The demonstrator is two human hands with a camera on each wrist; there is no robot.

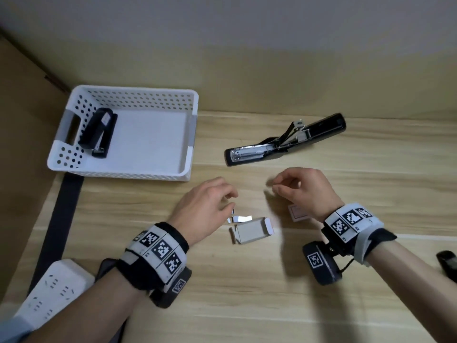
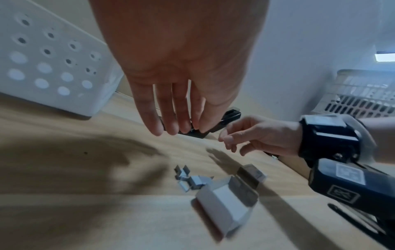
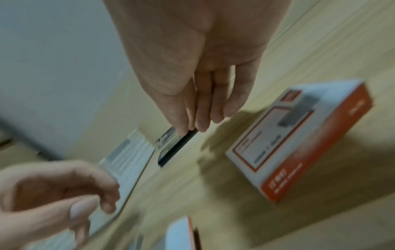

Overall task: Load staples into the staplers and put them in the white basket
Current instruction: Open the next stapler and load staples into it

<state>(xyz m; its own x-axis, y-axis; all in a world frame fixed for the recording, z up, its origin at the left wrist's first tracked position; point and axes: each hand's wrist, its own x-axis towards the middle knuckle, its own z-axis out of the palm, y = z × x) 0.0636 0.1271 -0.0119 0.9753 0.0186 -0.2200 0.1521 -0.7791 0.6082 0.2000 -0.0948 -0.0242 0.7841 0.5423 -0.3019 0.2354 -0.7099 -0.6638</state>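
Note:
An open black stapler (image 1: 284, 142) lies at the back right of the wooden table, its metal staple channel exposed. A second black stapler (image 1: 99, 134) lies in the white basket (image 1: 133, 91) at the back left. Loose staple strips (image 1: 238, 218) lie beside a small open grey staple box (image 1: 252, 231). My left hand (image 1: 230, 201) hovers just above those strips with relaxed fingers and holds nothing. To the right, my right hand (image 1: 275, 185) is raised and pinches thumb to forefinger, seemingly on a thin staple strip that blur hides. It is in front of the open stapler (image 2: 228, 118).
An orange-and-white staple box (image 3: 299, 135) lies under my right wrist. A white power strip (image 1: 49, 288) sits at the near left, with a dark band (image 1: 64, 219) along the table's left edge. A black object (image 1: 447, 263) shows at the right edge. A wall stands close behind.

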